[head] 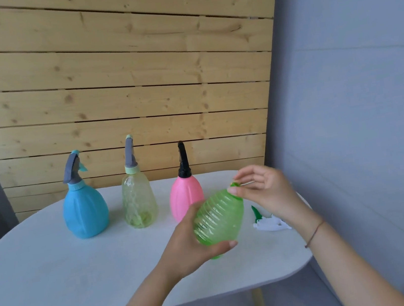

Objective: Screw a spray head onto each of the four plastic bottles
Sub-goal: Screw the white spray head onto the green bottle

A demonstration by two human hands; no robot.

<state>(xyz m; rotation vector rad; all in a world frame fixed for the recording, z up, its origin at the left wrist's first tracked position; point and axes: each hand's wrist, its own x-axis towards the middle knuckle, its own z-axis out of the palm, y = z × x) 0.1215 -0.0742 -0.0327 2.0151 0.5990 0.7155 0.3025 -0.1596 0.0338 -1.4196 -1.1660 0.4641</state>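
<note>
My left hand [192,242] grips a ribbed, see-through green bottle [218,218] and holds it tilted above the table, neck pointing up and right. My right hand [263,191] pinches the bottle's neck rim with thumb and fingertips. A white spray head with a green trigger [267,220] lies on the table to the right, partly hidden by my right wrist. Three bottles stand upright at the back with spray heads on: a blue bottle [85,210], a pale yellow-green bottle [139,200] and a pink bottle [185,196].
The white rounded table [84,281] ends close in front and on the right. A wooden slat wall [117,74] rises behind it, and a grey wall [357,105] stands to the right.
</note>
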